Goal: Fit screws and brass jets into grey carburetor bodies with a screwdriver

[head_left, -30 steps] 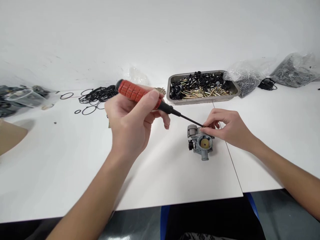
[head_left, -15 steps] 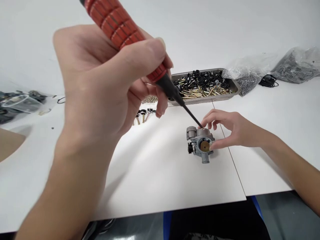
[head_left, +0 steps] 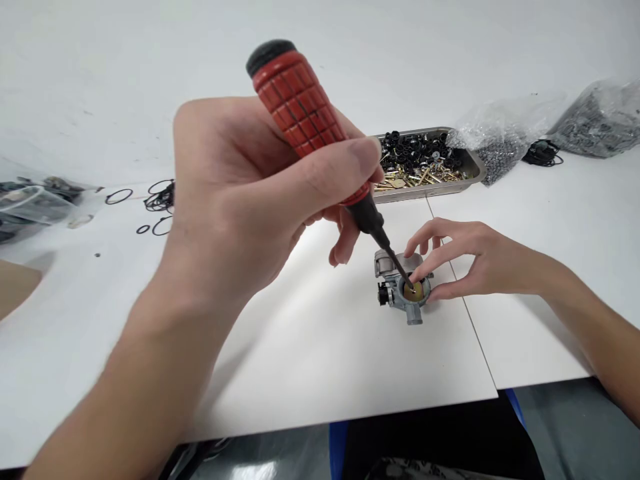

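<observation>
My left hand is wrapped round the red, ribbed handle of a screwdriver, thumb along the grip. The shaft slants down to the right, its tip at the brass disc inside the round bore of a grey metal carburetor. Something small and shiny shows at the tip, too small to make out. On the carburetor's right side rests the thumb of my right hand. One finger of that hand reaches to the bore beside the tip, another touches the top. The carburetor sits on the white table with the bore facing me.
Behind the carburetor stands a metal tray of black and brass-coloured parts. Plastic bags of small parts lie right of it, beside a black bundle. Black rings and a clear plastic cup are at left.
My left hand and the screwdriver have moved right and down; the tip went from the carburetor's top to the brass disc. A right-hand finger has moved to the bore.
</observation>
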Tool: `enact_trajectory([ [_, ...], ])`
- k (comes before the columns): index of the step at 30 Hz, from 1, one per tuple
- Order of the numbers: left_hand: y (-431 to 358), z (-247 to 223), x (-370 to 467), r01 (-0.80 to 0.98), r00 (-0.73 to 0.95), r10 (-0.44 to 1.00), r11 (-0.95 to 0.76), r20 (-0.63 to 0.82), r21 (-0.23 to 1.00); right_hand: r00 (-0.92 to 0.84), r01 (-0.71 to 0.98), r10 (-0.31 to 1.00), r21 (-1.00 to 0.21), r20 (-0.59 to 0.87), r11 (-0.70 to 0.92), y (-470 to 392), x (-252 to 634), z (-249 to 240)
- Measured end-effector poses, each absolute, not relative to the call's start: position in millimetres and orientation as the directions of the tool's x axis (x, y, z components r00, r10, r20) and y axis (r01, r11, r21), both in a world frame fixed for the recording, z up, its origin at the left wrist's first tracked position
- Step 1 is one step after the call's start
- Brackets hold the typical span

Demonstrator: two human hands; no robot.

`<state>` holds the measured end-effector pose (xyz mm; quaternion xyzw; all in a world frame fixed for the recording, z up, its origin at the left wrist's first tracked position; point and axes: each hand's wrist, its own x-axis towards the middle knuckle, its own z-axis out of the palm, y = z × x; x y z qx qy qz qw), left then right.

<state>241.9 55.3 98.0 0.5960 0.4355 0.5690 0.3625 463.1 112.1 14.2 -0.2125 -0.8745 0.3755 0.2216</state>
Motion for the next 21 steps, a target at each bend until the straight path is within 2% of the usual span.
enact_trajectory([
  [3,53,97,244,0.11,-0.083,0.933,-0.341,0.351,0.933,-0.815,0.191,0.526,-0.744,0.244,0.64,111,462,14],
  [13,59,86,241,0.04,-0.042,0.926,-0.375,0.376,0.926,-0.813,0.184,0.537,-0.776,0.224,0.603,111,463,13],
  [17,71,82,233,0.06,0.158,0.843,-0.529,0.515,0.847,-0.815,0.182,0.533,-0.772,0.229,0.609,112,463,12],
  [19,81,84,230,0.068,0.271,0.756,-0.632,0.596,0.772,-0.818,0.155,0.517,-0.771,0.25,0.618,113,463,11],
  [21,90,91,231,0.159,0.318,0.687,-0.718,0.654,0.677,-0.818,0.122,0.503,-0.77,0.279,0.626,114,462,11],
])
